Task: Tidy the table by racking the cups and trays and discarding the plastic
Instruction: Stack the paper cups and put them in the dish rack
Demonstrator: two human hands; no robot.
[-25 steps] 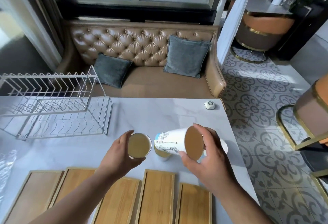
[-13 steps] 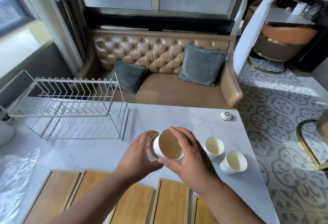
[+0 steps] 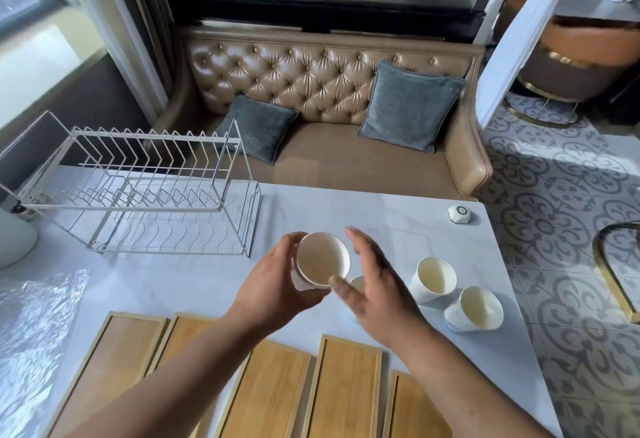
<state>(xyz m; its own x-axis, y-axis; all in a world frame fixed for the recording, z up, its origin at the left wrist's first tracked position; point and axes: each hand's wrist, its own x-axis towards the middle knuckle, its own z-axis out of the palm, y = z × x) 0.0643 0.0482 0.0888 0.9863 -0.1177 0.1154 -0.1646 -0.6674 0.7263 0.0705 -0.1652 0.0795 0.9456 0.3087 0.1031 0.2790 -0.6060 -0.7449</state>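
Observation:
My left hand (image 3: pixel 277 285) grips a stack of white paper cups (image 3: pixel 320 259), mouth tilted toward me, above the table's middle. My right hand (image 3: pixel 374 285) hovers just right of the stack with fingers spread and nothing in it. A further cup (image 3: pixel 358 283) peeks out behind my right hand. Two more white cups (image 3: pixel 434 278) (image 3: pixel 476 307) stand to the right on the marble table (image 3: pixel 381 215). Several bamboo trays (image 3: pixel 346 389) lie in a row along the near edge. A wire dish rack (image 3: pixel 152 191) stands empty at the left. Crumpled clear plastic (image 3: pixel 31 333) lies at the far left.
A small white call button (image 3: pixel 459 213) sits near the table's far right corner. A tufted leather sofa (image 3: pixel 329 91) with two grey cushions runs behind the table. A white rounded object (image 3: pixel 14 240) stands left of the rack. The table's right edge drops to patterned floor.
My right hand pushed its cup into the one held by my left hand, then let go and opened. The view shifted left, bringing more of the rack and plastic into sight.

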